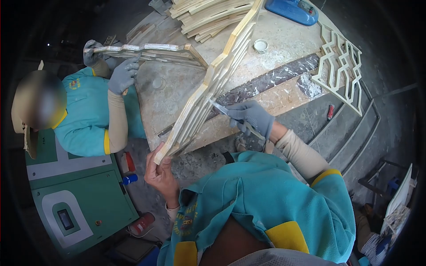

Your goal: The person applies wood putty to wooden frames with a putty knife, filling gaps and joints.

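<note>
A zigzag wooden lattice panel [206, 82] stands on edge, slanting from the top of the view down toward me. My bare left hand [163, 175] grips its near end, thumb and fingers wrapped around the wood. In my gloved right hand [254, 117] is a putty knife [219, 107], its pale blade right at the panel's side and its thin handle sticking out below the fist. White paste marks the panel's edge. Under it lies the worktable [284, 40], smeared with white.
Across the table, a co-worker's gloved hands [123, 75] hold another zigzag wooden piece [155, 48]. Stacked wooden strips [208, 17], a small white tub [261, 45] and a blue container [293, 11] sit on the table. A finished-looking lattice [341, 66] overhangs the right edge. A green machine [84, 190] stands left.
</note>
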A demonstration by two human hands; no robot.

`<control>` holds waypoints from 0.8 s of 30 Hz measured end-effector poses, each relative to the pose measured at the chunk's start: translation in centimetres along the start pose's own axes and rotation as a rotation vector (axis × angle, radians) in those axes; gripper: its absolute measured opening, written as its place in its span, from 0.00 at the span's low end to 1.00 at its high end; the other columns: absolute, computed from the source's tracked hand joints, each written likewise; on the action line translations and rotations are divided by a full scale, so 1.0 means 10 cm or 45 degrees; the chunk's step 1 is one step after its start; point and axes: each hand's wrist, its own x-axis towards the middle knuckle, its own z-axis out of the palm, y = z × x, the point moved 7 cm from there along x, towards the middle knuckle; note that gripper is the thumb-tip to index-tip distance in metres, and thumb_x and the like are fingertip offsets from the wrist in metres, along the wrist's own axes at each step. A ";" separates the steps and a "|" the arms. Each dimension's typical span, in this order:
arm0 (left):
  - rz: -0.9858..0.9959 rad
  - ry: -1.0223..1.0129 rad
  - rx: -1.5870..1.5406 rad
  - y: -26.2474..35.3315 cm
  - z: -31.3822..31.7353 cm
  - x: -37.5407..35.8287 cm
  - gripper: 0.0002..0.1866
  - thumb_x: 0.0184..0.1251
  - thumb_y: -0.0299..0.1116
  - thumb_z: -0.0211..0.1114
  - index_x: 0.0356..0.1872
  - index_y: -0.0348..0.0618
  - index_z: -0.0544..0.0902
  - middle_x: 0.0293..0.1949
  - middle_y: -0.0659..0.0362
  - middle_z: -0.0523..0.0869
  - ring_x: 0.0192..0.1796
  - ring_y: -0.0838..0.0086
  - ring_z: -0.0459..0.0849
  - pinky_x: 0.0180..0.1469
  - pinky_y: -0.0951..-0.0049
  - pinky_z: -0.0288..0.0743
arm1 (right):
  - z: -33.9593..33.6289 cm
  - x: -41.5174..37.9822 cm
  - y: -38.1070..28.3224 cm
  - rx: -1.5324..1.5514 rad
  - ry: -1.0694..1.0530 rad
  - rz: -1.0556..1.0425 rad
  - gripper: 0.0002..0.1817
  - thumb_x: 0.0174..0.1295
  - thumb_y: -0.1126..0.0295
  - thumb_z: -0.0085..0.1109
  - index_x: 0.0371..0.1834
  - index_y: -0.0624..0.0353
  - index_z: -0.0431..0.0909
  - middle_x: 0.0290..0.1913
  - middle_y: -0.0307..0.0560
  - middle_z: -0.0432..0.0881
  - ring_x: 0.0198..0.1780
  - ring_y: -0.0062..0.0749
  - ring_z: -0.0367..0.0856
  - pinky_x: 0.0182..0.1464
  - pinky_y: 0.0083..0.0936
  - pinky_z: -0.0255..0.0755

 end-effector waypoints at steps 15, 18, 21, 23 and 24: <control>-0.030 -0.019 -0.069 -0.05 -0.03 -0.05 0.19 0.71 0.31 0.69 0.56 0.25 0.83 0.50 0.50 0.85 0.52 0.68 0.85 0.57 0.71 0.78 | 0.46 -0.42 -0.40 -1.377 0.580 -0.976 0.28 0.64 0.78 0.57 0.64 0.33 0.82 0.34 0.47 0.78 0.32 0.42 0.81 0.36 0.34 0.74; -0.012 -0.043 -0.075 -0.02 -0.01 -0.06 0.19 0.72 0.30 0.69 0.57 0.25 0.82 0.50 0.49 0.85 0.53 0.68 0.85 0.57 0.71 0.78 | 0.37 -0.38 -0.38 -1.160 0.486 -0.949 0.29 0.64 0.79 0.56 0.64 0.33 0.82 0.34 0.47 0.78 0.33 0.43 0.81 0.36 0.35 0.74; -0.001 -0.056 -0.067 0.00 0.00 -0.06 0.19 0.72 0.30 0.68 0.57 0.24 0.82 0.51 0.49 0.84 0.53 0.67 0.85 0.57 0.71 0.78 | 0.26 -0.28 -0.39 -1.083 0.606 -0.987 0.28 0.64 0.78 0.56 0.64 0.34 0.82 0.34 0.48 0.78 0.34 0.43 0.82 0.37 0.35 0.75; -0.001 -0.058 -0.085 -0.01 0.00 -0.06 0.19 0.72 0.30 0.68 0.57 0.24 0.82 0.51 0.49 0.84 0.54 0.67 0.85 0.57 0.71 0.78 | 0.32 -0.28 -0.35 -1.263 0.614 -0.937 0.26 0.65 0.77 0.56 0.64 0.35 0.82 0.35 0.49 0.79 0.36 0.45 0.83 0.39 0.36 0.76; -0.007 -0.056 -0.100 -0.02 0.00 -0.06 0.19 0.72 0.30 0.68 0.57 0.24 0.82 0.51 0.49 0.84 0.54 0.67 0.85 0.57 0.71 0.78 | 0.33 -0.31 -0.34 -1.263 0.614 -0.941 0.26 0.65 0.77 0.56 0.64 0.35 0.82 0.35 0.49 0.79 0.36 0.45 0.83 0.39 0.36 0.76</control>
